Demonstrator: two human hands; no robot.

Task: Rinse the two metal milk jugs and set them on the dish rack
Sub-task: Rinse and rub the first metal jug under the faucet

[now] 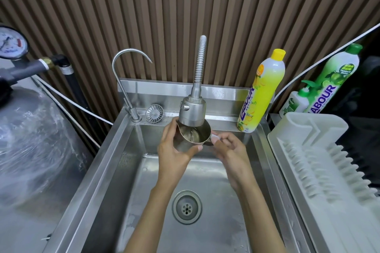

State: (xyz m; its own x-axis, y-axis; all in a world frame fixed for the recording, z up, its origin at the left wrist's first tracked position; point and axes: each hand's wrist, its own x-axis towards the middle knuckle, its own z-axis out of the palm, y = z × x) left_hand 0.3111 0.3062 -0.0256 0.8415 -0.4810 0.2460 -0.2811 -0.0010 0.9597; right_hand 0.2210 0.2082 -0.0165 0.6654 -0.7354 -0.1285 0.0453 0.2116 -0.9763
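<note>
A metal milk jug (192, 136) is held upright under the flexible spray tap (192, 112) above the steel sink (123, 144). A thin stream of water runs into the jug. My left hand (174, 150) grips the jug's body from the left, thumb across its front. My right hand (228, 149) pinches the jug's handle on the right side. A second jug is not in view. The white plastic dish rack (320, 162) stands to the right of the sink and holds nothing that I can see.
A yellow dish soap bottle (262, 92) stands on the sink's back right corner, a green one (333, 76) and a small pump bottle (296, 102) behind the rack. A gooseneck filter tap (123, 80) and loose strainer (154, 113) sit at back left. The drain (186, 207) is open.
</note>
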